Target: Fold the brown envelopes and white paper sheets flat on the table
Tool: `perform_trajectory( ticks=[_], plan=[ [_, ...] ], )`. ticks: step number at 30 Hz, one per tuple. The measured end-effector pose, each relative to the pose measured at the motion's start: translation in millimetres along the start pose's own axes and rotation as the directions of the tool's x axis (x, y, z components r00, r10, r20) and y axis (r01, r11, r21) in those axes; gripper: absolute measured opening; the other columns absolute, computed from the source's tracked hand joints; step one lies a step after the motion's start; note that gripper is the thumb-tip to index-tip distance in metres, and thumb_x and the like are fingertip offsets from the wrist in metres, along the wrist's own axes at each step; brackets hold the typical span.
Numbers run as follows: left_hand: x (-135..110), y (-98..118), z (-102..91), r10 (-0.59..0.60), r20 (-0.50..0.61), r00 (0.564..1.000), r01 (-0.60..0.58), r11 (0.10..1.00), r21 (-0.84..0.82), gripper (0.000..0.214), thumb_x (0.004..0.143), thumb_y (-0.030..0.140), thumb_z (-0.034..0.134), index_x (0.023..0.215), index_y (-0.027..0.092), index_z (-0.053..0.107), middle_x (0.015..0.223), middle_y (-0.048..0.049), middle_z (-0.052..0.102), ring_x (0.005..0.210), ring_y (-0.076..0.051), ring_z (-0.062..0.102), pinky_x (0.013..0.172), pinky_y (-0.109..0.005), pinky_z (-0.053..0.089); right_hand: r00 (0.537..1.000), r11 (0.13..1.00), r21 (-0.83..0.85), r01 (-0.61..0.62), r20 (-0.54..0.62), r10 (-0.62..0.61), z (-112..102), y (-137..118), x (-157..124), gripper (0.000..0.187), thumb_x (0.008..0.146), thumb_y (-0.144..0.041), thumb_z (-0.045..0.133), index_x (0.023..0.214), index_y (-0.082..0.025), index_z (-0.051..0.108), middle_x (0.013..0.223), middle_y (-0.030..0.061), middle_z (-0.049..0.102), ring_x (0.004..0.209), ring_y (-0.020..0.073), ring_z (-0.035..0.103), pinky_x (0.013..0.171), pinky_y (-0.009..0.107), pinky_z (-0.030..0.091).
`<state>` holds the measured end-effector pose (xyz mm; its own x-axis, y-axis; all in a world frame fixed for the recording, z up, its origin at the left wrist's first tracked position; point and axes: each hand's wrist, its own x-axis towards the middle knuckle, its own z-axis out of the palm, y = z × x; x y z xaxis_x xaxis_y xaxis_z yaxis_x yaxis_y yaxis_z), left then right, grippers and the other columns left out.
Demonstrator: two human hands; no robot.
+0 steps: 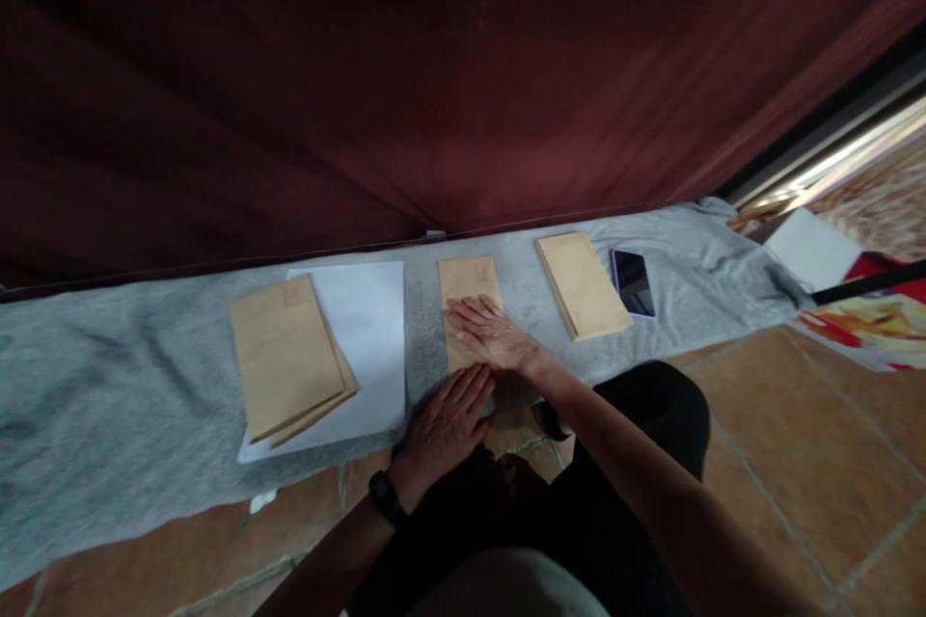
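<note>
A brown paper envelope (455,276) with a faint red print lies lengthwise before me on the grey cloth. Across its middle rests my right hand (488,333), flat with fingers stretched to the left. My left hand (449,413) lies palm down at the envelope's near end, fingers extended and touching it; a dark wristband circles that wrist. To the left, several brown envelopes (285,357) lie slightly fanned on white paper (376,337). Right of my hands sits a neat stack of brown envelopes (585,284).
A phone (634,283) lies beside the right-hand stack. The grey cloth (145,376) covers a long narrow surface against a dark red curtain (434,67). Tiled floor (810,443) lies below the near edge. A white sheet (812,246) and colourful printed paper (875,323) are at far right.
</note>
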<state>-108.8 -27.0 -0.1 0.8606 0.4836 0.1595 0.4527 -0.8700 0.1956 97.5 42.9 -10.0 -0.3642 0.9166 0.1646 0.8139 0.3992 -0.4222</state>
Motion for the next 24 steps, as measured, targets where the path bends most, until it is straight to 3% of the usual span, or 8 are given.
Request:
perform_trajectory(
  ticks=[7,11,15,19,24],
  plan=[
    [-1.8,0.9,2.0,-0.037,-0.084,0.996,0.036,0.999,-0.013,0.050,0.102,0.040,0.049,0.144,0.014,0.053,0.149,-0.0130,0.056,0.141,-0.028,0.049,0.118,-0.045,0.042,1.000,0.991,0.130,-0.015,0.011,0.014,-10.2,-26.2,-46.2,0.044,0.110,-0.038,0.031,0.147,-0.028,0.052,0.155,0.0017,0.051,0.146,0.0175,0.042,0.125,0.047,0.028],
    [-2.1,1.1,1.2,-0.054,-0.134,0.989,0.049,0.998,-0.042,0.051,0.102,0.041,0.049,0.144,0.010,0.053,0.147,-0.0148,0.057,0.140,-0.028,0.051,0.115,-0.043,0.046,0.997,0.981,0.190,-0.034,-0.065,0.047,-12.9,-32.0,-77.7,0.040,0.107,-0.038,0.041,0.140,-0.024,0.060,0.147,0.0060,0.059,0.140,0.0188,0.050,0.122,0.045,0.035],
    [-1.3,1.0,0.7,-0.110,-0.210,0.971,0.094,0.992,-0.086,0.044,0.104,0.026,0.042,0.144,0.013,0.053,0.147,-0.0128,0.058,0.139,-0.023,0.052,0.114,-0.040,0.047,0.980,0.981,0.179,-0.072,-0.170,0.103,-11.8,-32.8,-104.6,0.039,0.103,-0.034,0.053,0.140,-0.023,0.060,0.144,0.0090,0.061,0.137,0.0226,0.053,0.119,0.049,0.040],
    [0.7,-2.5,4.9,-0.128,-0.245,0.961,0.115,0.991,-0.067,0.041,0.103,0.018,0.040,0.140,0.013,0.057,0.143,-0.0133,0.062,0.135,-0.024,0.056,0.113,-0.041,0.048,0.954,0.976,0.191,-0.100,-0.262,0.149,-10.0,-32.8,-115.3,0.034,0.101,-0.029,0.055,0.134,-0.023,0.064,0.137,0.0093,0.066,0.130,0.0225,0.059,0.114,0.047,0.046],
    [5.1,-13.5,12.2,-0.228,-0.284,0.931,0.195,0.971,-0.139,0.034,0.103,0.022,0.043,0.129,0.015,0.064,0.129,-0.0114,0.070,0.125,-0.023,0.062,0.106,-0.037,0.053,0.920,0.969,0.193,-0.155,-0.329,0.213,-2.5,-32.6,-112.9,0.025,0.101,-0.030,0.056,0.120,-0.023,0.071,0.128,0.0076,0.071,0.122,0.0222,0.064,0.109,0.044,0.049]
  ],
)
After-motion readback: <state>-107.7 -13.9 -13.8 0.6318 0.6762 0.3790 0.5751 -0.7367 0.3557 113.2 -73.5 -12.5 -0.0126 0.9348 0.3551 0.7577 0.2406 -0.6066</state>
